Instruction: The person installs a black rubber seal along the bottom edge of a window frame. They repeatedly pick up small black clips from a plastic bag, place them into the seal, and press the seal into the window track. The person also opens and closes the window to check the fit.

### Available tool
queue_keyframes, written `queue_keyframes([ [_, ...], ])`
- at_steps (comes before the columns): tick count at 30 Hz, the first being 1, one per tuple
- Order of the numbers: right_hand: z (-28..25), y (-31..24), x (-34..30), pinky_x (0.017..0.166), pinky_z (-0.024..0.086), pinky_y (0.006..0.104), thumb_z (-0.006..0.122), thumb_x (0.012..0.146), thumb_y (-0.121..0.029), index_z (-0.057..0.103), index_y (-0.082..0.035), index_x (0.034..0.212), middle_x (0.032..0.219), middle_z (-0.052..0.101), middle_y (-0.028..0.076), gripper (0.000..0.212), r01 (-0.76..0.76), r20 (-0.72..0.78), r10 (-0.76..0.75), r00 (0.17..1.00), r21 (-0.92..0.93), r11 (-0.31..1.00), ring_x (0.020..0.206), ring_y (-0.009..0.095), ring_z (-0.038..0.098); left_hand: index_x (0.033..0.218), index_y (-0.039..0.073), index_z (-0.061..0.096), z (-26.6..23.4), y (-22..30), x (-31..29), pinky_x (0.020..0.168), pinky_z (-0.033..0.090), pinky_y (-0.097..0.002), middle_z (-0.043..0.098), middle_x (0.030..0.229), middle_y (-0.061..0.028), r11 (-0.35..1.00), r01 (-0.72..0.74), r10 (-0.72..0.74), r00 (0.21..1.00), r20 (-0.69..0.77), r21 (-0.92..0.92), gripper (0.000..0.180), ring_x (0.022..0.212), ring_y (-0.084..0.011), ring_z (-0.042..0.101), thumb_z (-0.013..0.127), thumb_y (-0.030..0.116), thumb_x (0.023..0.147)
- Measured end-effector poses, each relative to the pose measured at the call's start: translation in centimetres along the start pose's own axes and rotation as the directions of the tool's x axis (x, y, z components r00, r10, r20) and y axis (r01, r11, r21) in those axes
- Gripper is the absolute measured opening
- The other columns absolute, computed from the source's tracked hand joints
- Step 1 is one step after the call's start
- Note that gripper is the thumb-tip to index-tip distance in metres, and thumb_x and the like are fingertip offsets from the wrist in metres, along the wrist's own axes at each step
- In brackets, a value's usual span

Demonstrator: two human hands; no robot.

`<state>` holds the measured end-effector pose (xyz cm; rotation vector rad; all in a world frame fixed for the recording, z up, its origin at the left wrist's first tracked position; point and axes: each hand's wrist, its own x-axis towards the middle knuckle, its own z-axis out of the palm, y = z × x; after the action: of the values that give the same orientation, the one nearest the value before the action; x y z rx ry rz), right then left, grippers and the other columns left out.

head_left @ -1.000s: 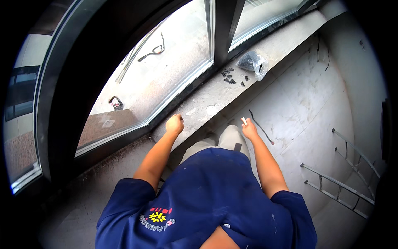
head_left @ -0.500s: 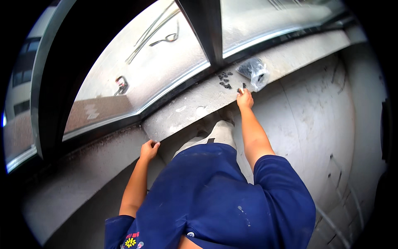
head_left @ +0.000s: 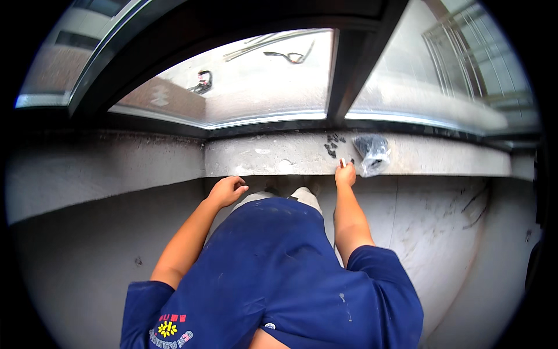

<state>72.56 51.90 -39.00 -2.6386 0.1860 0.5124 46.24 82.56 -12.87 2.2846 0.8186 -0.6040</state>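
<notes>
My right hand (head_left: 346,176) is closed on a small white and reddish-brown piece (head_left: 343,163) that pokes up between thumb and fingers; its kind is too small to make out. It is at the front edge of the concrete sill (head_left: 244,160). Just beyond it lie several small black pieces (head_left: 332,153), scattered loosely. A clear plastic bag (head_left: 375,156) with black contents rests to the right of that hand. My left hand (head_left: 225,192) hangs near the sill's front edge, further left, fingers loosely curled and apart, with nothing seen in it.
Dark window frames (head_left: 349,75) rise behind the sill, with glass panes between them. Through the glass show a cable loop (head_left: 292,57), long rods (head_left: 256,46) and a black-and-red object (head_left: 203,81). A grey wall (head_left: 430,209) drops below the sill.
The view has turned, so the sill now runs level across it. My left hand looks more spread. The right hand still holds the small piece beside the bag.
</notes>
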Motion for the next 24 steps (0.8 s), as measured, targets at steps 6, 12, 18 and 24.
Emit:
queue_keyframes([
  [6,0.5,-1.2,0.6,0.077,0.051,0.0561,0.061,0.095,-0.041,0.060,-0.012,0.106,0.098,0.070,0.022,0.032,-0.134,0.033,0.132,0.991,0.042,0.990,0.095,0.046,0.067,0.104,0.008,0.072,0.4,-2.1,-1.4,0.085,0.054,-0.0433,0.072,0.101,-0.0153,0.986,-0.060,0.049,0.996,0.069,0.153,0.036,0.097,-0.0335,0.068,0.067,0.039,0.087],
  [12,1.1,-0.9,0.7,0.081,0.050,0.0567,0.061,0.096,-0.033,0.055,-0.010,0.113,0.102,0.069,0.024,0.029,-0.144,-0.045,0.151,0.988,0.133,0.981,0.097,0.046,0.066,0.109,0.009,0.070,-0.9,-4.1,-2.3,0.086,0.053,-0.0438,0.072,0.102,-0.0145,0.980,0.041,-0.059,0.995,0.082,0.196,0.038,0.100,-0.0331,0.067,0.066,0.041,0.089],
  [18,1.0,-0.2,1.3,0.081,0.051,0.0547,0.068,0.086,-0.020,0.062,-0.006,0.103,0.100,0.069,0.023,0.023,-0.064,-0.008,0.065,0.998,0.116,0.991,0.095,0.044,0.067,0.113,0.009,0.068,-1.4,-4.0,-2.8,0.089,0.052,-0.0428,0.071,0.107,-0.0135,0.985,0.065,-0.078,0.994,0.076,0.162,0.040,0.104,-0.0318,0.066,0.063,0.042,0.092],
  [24,-0.1,0.4,0.8,0.081,0.051,0.0485,0.070,0.081,-0.012,0.062,-0.002,0.099,0.091,0.068,0.020,0.022,0.158,0.004,-0.164,0.987,0.227,0.961,0.088,0.039,0.067,0.113,0.008,0.069,-3.0,-3.9,-1.6,0.088,0.052,-0.0434,0.071,0.106,-0.0153,0.997,-0.047,0.051,0.996,-0.071,0.061,0.040,0.102,-0.0338,0.066,0.063,0.042,0.092],
])
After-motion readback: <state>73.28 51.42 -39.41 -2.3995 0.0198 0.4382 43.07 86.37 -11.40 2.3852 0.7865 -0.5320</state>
